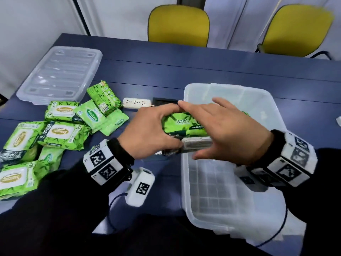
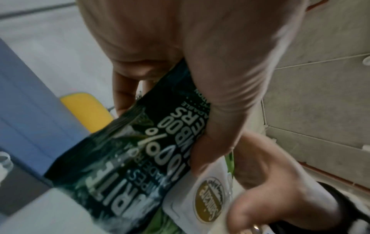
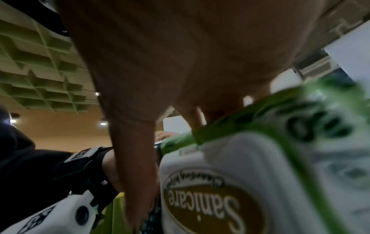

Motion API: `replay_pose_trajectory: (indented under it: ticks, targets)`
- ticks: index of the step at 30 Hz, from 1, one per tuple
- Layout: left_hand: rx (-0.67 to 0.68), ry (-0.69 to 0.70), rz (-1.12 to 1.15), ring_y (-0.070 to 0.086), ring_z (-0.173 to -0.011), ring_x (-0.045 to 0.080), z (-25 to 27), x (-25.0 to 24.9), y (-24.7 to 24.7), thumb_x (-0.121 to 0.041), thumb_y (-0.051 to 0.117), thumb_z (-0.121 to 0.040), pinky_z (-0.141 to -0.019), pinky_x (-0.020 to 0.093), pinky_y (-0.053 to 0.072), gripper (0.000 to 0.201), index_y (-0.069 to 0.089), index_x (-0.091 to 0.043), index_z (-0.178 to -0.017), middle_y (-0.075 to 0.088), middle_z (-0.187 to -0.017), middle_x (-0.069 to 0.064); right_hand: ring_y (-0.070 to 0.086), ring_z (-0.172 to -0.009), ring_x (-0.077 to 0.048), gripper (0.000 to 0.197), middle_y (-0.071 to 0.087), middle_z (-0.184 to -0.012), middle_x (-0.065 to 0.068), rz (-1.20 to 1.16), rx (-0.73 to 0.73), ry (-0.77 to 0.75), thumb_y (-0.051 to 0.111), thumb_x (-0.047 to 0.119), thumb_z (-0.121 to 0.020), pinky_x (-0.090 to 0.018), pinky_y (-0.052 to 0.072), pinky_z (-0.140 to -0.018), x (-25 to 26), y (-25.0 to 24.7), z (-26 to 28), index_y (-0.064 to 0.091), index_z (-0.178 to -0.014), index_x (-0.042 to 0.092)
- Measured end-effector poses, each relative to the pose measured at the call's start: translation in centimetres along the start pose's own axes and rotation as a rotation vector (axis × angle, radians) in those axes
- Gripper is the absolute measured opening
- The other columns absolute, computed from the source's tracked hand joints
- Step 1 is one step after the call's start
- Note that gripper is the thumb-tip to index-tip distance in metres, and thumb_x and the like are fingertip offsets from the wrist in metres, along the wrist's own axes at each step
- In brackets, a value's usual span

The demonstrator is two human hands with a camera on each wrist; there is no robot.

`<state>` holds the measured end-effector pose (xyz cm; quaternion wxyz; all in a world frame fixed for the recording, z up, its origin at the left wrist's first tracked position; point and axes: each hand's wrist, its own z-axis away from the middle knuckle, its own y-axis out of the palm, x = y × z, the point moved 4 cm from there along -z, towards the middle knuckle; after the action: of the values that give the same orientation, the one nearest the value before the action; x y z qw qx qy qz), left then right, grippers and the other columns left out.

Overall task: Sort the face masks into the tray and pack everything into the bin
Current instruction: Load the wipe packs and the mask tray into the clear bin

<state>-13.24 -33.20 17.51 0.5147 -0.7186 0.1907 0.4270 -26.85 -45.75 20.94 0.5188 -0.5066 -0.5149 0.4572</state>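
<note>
My left hand [image 1: 147, 130] grips the dark end of one green wipes pack [image 1: 184, 124], fingers curled over it, thumb beneath. My right hand [image 1: 228, 130] lies across the pack's other end, fingers nearly straight, thumb below; whether it is truly gripping I cannot tell. The pack is held over the near-left rim of the clear bin [image 1: 276, 224]. On the blue table [image 1: 166, 67] to the left: loose wipes packs [image 1: 60, 135], then the bin's lid [image 1: 60, 72].

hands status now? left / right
Left hand: grips the green wipes pack above the bin.
Right hand: fingers straight, laid over the same pack.
</note>
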Motion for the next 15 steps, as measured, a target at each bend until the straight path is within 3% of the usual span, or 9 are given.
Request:
replay_pose_trajectory:
  ticks: [2, 4, 7, 11, 13, 15]
  targets:
    - [0.056, -0.012, 0.051, 0.071, -0.091, 0.01, -0.5, 0.0, 1.8, -0.033, 0.091, -0.055, -0.085, 0.036, 0.057, 0.07, 0.069, -0.033, -0.122, 0.075, -0.099, -0.011, 0.06, -0.114, -0.023, 0.099, 0.063, -0.13, 0.002, -0.114, 0.149, 0.078, 0.072, 0.063, -0.069, -0.043, 0.046, -0.097, -1.7, 1.1, -0.4, 0.034, -0.152, 0.025]
    - [0.08, -0.066, 0.216, 0.069, -0.105, 0.01, -0.8, 0.9, 3.3, -0.039, 0.094, -0.055, -0.096, 0.04, 0.056, 0.079, 0.064, -0.034, -0.129, 0.073, -0.114, -0.009, 0.061, -0.102, -0.018, 0.089, 0.066, -0.116, 0.008, -0.221, 0.285, 0.173, 0.076, 0.065, -0.061, -0.04, 0.05, -0.088, -4.2, 2.2, 0.0, 0.047, -0.138, 0.031]
    - [0.095, -0.123, 0.286, 0.054, -0.127, 0.002, -0.4, 2.3, 5.4, -0.047, 0.095, -0.057, -0.103, 0.033, 0.051, 0.101, 0.046, -0.037, -0.145, 0.055, -0.14, -0.01, 0.06, -0.098, -0.02, 0.081, 0.066, -0.108, 0.008, -0.279, 0.359, 0.293, 0.073, 0.073, -0.053, -0.04, 0.05, -0.087, -8.3, 4.9, 2.3, 0.051, -0.119, 0.031]
    - [0.174, -0.145, 0.028, 0.03, -0.145, 0.008, 0.9, 4.0, 9.2, -0.05, 0.088, -0.073, -0.12, 0.024, 0.026, 0.099, 0.037, -0.03, -0.154, 0.022, -0.158, -0.004, 0.058, -0.109, -0.029, 0.077, 0.061, -0.121, -0.003, -0.258, 0.498, 0.365, 0.084, 0.053, -0.07, -0.041, 0.048, -0.094, -12.3, 11.0, 5.5, 0.044, -0.128, 0.021]
    - [0.231, -0.15, -0.069, 0.038, -0.138, 0.013, 1.5, 4.5, 10.8, -0.043, 0.088, -0.076, -0.116, 0.024, 0.032, 0.098, 0.032, -0.031, -0.156, -0.002, -0.162, -0.011, 0.054, -0.121, -0.032, 0.079, 0.056, -0.131, -0.008, -0.271, 0.554, 0.387, 0.084, 0.045, -0.076, -0.036, 0.044, -0.101, -13.1, 14.5, 6.8, 0.043, -0.135, 0.014]
    - [0.263, -0.175, -0.144, 0.059, -0.104, 0.014, 2.1, 4.5, 11.5, -0.029, 0.082, -0.081, -0.101, 0.025, 0.046, 0.093, 0.029, -0.032, -0.157, -0.02, -0.161, -0.019, 0.05, -0.123, -0.031, 0.082, 0.05, -0.132, -0.008, -0.191, 0.539, 0.408, 0.083, 0.043, -0.076, -0.036, 0.043, -0.1, -13.5, 17.4, 8.0, 0.04, -0.139, 0.012]
